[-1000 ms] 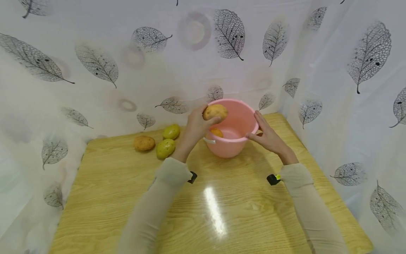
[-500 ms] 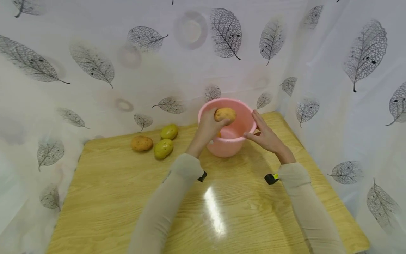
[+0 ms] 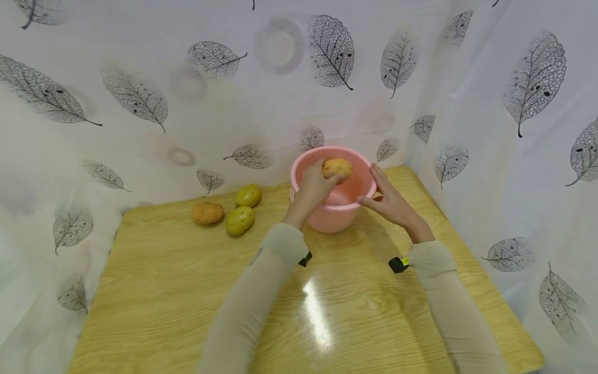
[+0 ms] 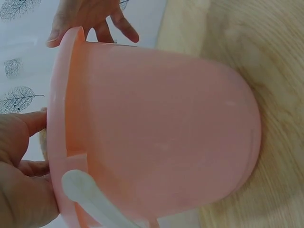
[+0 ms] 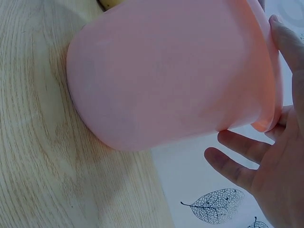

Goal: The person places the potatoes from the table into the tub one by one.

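My left hand [image 3: 315, 186] holds a yellow-brown potato [image 3: 338, 168] between thumb and fingers, over the opening of a pink bucket [image 3: 331, 218]. The bucket stands upright at the back of the table, and its white handle [image 4: 97, 199] hangs on the left side. Against the right side of the rim rests my right hand [image 3: 391, 203], thumb spread toward the front. In the right wrist view its fingers [image 5: 244, 148] are fairly straight, lying along the outside below the rim. The left hand hides part of the bucket's inside.
Left of the bucket lie a brown potato [image 3: 207, 213] and two greenish, speckled oval ones, a rear one [image 3: 248, 195] and a front one [image 3: 240, 221]. A white curtain [image 3: 224, 109] with leaf prints hangs behind the wooden table [image 3: 177, 291] and along its sides.
My left hand has moved right with the potato, from the bucket's left rim to over its opening. An orange-brown item seen inside earlier is hidden now. The right hand stays at the rim.
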`<state>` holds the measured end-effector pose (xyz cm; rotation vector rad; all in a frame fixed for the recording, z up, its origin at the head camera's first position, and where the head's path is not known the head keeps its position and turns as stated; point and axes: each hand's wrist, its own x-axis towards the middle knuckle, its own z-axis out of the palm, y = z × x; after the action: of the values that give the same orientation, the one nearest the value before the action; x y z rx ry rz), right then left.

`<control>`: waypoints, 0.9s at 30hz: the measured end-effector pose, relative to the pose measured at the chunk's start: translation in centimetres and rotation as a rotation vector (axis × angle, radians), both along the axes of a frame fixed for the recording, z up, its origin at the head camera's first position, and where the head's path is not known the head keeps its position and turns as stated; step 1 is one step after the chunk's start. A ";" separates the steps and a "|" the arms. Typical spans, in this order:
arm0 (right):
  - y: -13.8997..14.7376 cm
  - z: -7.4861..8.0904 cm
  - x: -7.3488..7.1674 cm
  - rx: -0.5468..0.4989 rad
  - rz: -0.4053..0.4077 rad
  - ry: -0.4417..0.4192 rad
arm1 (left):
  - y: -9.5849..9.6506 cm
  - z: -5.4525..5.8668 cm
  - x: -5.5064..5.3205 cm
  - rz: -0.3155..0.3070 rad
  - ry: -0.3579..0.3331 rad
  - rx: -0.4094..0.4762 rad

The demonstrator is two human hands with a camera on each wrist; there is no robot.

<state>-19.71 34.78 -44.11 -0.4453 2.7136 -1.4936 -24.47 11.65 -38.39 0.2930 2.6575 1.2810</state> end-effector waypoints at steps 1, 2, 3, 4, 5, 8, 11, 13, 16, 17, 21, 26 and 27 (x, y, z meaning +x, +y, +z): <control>0.0 0.0 0.0 -0.001 -0.001 0.002 | 0.0 0.0 0.0 -0.009 0.002 -0.007; 0.0 -0.1 0.0 -0.001 -0.002 0.002 | 0.0 -0.1 -0.1 -0.019 0.012 -0.010; -0.1 -0.1 0.1 0.000 -0.002 0.003 | 0.0 -0.2 -0.1 -0.028 0.020 -0.013; -0.1 -0.1 0.1 0.001 -0.003 0.003 | 0.0 -0.3 -0.2 -0.037 0.032 -0.015; -0.1 -0.1 0.1 0.003 -0.004 0.005 | 0.0 -0.4 -0.2 -0.045 0.048 -0.014; -0.1 -0.2 0.1 0.006 -0.006 0.009 | -0.1 -0.6 -0.1 -0.055 0.076 0.000; -0.1 -0.2 0.0 0.013 -0.006 0.013 | -0.2 -0.8 0.0 -0.064 0.109 0.044; -0.1 -0.2 0.0 0.019 -0.007 0.012 | -0.3 -1.0 0.0 -0.074 0.139 0.067; 0.0 -0.1 0.0 0.033 -0.009 0.007 | -0.6 -1.1 0.2 -0.087 0.189 0.109; 0.0 -0.1 0.0 0.036 -0.011 0.005 | -0.9 -1.2 0.2 -0.091 0.207 0.125; 0.0 0.0 0.0 0.032 -0.020 -0.003 | -2.2 -1.3 0.3 -0.093 0.283 0.198; 0.0 0.0 0.0 0.021 -0.008 -0.003 | -4.4 -1.2 0.4 -0.073 0.336 0.250; 0.0 0.1 0.1 0.023 -0.005 -0.003 | -4.9 -1.1 0.6 -0.067 0.331 0.256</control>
<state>-19.66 34.75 -44.05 -0.4355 2.7289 -1.4609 -23.88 6.73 -39.48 0.6788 2.7074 1.6814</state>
